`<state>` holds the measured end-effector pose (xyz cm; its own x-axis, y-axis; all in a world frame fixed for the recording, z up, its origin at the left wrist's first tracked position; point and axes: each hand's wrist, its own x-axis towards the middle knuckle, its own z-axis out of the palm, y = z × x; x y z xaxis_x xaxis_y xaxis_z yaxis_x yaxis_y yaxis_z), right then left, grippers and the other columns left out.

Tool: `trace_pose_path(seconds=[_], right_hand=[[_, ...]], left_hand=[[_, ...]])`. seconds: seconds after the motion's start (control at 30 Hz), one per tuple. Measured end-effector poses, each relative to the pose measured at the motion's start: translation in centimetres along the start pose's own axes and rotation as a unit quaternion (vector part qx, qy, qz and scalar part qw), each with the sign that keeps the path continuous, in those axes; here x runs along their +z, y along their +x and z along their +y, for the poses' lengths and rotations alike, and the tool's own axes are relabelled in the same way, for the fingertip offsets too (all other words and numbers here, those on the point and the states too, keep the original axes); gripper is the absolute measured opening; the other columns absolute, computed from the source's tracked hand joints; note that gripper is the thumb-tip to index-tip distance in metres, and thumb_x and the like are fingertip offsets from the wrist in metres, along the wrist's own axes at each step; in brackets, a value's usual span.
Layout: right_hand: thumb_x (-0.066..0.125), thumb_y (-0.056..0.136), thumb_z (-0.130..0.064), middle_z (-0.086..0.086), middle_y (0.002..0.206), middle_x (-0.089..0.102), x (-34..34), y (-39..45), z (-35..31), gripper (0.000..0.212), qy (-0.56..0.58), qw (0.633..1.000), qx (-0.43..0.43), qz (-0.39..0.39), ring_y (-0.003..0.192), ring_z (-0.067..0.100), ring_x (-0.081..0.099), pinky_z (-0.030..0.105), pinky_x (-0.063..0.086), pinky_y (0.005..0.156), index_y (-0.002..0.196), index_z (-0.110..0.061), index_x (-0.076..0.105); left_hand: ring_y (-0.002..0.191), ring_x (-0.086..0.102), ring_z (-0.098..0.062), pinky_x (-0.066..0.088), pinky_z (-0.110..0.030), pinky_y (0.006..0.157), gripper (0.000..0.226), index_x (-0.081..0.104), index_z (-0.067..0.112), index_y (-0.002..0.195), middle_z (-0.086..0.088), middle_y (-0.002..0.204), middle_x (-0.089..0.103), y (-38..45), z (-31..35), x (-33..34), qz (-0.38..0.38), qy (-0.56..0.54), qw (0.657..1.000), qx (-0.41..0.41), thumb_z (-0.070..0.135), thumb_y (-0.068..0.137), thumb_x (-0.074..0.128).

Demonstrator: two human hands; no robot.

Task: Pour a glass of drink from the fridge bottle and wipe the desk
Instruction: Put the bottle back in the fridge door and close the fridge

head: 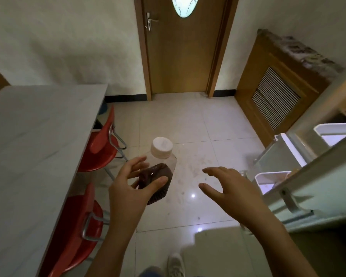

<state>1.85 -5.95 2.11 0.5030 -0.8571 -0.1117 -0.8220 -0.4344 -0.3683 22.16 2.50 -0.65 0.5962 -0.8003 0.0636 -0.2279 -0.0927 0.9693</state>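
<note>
Left hand carries the bottle over the floor; right hand hangs spread and empty beside it.

The left hand (pixel 128 186) reaches forward from the lower middle, palm turned inward, thumb across the near side and fingers curled round the far side of a clear plastic bottle of dark brown drink with a pale ribbed screw cap (pixel 158 168). The bottle's long axis runs nearly upright, tipped slightly, cap on and pointing up and away, base down toward the wrist; it is in the air above the glossy cream tiled floor (pixel 188 120), between the grey marbled desk (pixel 38 136) with 2 red plastic chairs (pixel 100 148) on the left and the open pale green fridge door (pixel 300 186) on the right. The right hand (pixel 232 188) is palm down, fingers splayed wide and lightly bent, touching nothing, near the door's white shelf bins (pixel 268 176).
</note>
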Motion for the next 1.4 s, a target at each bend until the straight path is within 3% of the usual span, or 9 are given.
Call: trace_pose_path(seconds=[0.2,0.37,0.53,0.67,0.77,0.9,1.1,1.27,1.4], right_hand=[[0.044,0.088,-0.057,-0.017,0.128,0.053,-0.9,6.8,1.0,0.047,0.005,0.999,0.043,0.009,0.107,0.004,0.049,0.025,0.039,0.088,0.130,-0.036,0.043],[0.043,0.088,-0.057,-0.017,0.129,0.052,-1.5,13.4,1.4,0.048,0.002,0.994,0.102,0.036,0.113,0.005,0.047,0.023,0.039,0.089,0.131,-0.036,0.042],[0.042,0.088,-0.057,-0.016,0.128,0.053,-2.8,19.1,1.4,0.048,0.011,0.978,0.195,0.074,0.114,0.005,0.046,0.024,0.039,0.091,0.132,-0.036,0.041],[0.042,0.087,-0.059,-0.014,0.129,0.053,-3.9,22.2,1.9,0.050,0.016,0.955,0.271,0.118,0.115,0.006,0.048,0.026,0.040,0.095,0.132,-0.035,0.041],[0.043,0.087,-0.058,-0.011,0.131,0.053,-4.8,23.4,2.9,0.050,0.029,0.937,0.326,0.125,0.117,0.009,0.048,0.031,0.041,0.098,0.131,-0.035,0.042],[0.044,0.088,-0.056,-0.015,0.133,0.050,-6.2,24.8,5.6,0.047,0.023,0.910,0.391,0.133,0.122,0.008,0.044,0.028,0.038,0.099,0.130,-0.035,0.043],[0.043,0.088,-0.057,-0.012,0.134,0.050,-8.8,27.9,13.0,0.050,0.010,0.866,0.472,0.165,0.123,0.009,0.042,0.031,0.040,0.098,0.132,-0.034,0.043],[0.045,0.087,-0.057,-0.011,0.135,0.049,-11.7,29.9,19.0,0.050,0.004,0.830,0.525,0.191,0.124,0.011,0.040,0.034,0.040,0.099,0.131,-0.033,0.043],[0.044,0.087,-0.056,-0.012,0.133,0.050,-14.2,30.0,22.1,0.049,-0.014,0.806,0.551,0.214,0.122,0.010,0.042,0.032,0.040,0.097,0.131,-0.033,0.044]], left_hand=[[0.104,0.061,-0.008,0.054,-0.039,0.088,0.067,0.059,0.029,0.114,0.011,0.108,0.065,8.9,0.2,2.4,-0.051,-0.021,0.998,0.009,0.038,0.051,0.080],[0.099,0.061,-0.001,0.053,-0.026,0.082,0.063,0.060,0.038,0.108,0.019,0.100,0.067,18.2,-0.2,5.1,-0.120,-0.024,0.992,0.030,0.039,0.049,0.081],[0.096,0.062,0.000,0.053,-0.024,0.081,0.062,0.061,0.038,0.106,0.020,0.097,0.066,27.8,0.0,8.2,-0.204,-0.026,0.977,0.063,0.019,0.054,0.089],[0.097,0.062,-0.002,0.055,-0.025,0.081,0.062,0.061,0.040,0.105,0.019,0.098,0.066,34.2,1.8,11.7,-0.280,-0.027,0.955,0.095,0.016,0.056,0.088],[0.100,0.063,-0.008,0.055,-0.030,0.085,0.062,0.060,0.038,0.106,0.017,0.103,0.065,36.9,2.9,14.8,-0.333,-0.040,0.937,0.102,0.014,0.056,0.088],[0.096,0.064,-0.005,0.055,-0.031,0.084,0.060,0.063,0.039,0.101,0.017,0.094,0.069,39.4,3.9,20.4,-0.406,-0.055,0.908,0.091,0.012,0.054,0.089],[0.094,0.062,0.001,0.054,-0.022,0.079,0.059,0.063,0.038,0.098,0.023,0.092,0.067,42.0,5.9,30.9,-0.487,-0.066,0.864,0.106,0.009,0.054,0.089],[0.096,0.059,0.010,0.050,-0.006,0.070,0.061,0.061,0.040,0.101,0.032,0.094,0.064,44.1,7.9,39.3,-0.539,-0.060,0.832,0.115,0.014,0.054,0.089],[0.098,0.060,0.007,0.051,-0.009,0.073,0.059,0.063,0.041,0.099,0.029,0.093,0.066,44.5,10.0,45.0,-0.571,-0.076,0.808,0.125,0.016,0.053,0.089]])
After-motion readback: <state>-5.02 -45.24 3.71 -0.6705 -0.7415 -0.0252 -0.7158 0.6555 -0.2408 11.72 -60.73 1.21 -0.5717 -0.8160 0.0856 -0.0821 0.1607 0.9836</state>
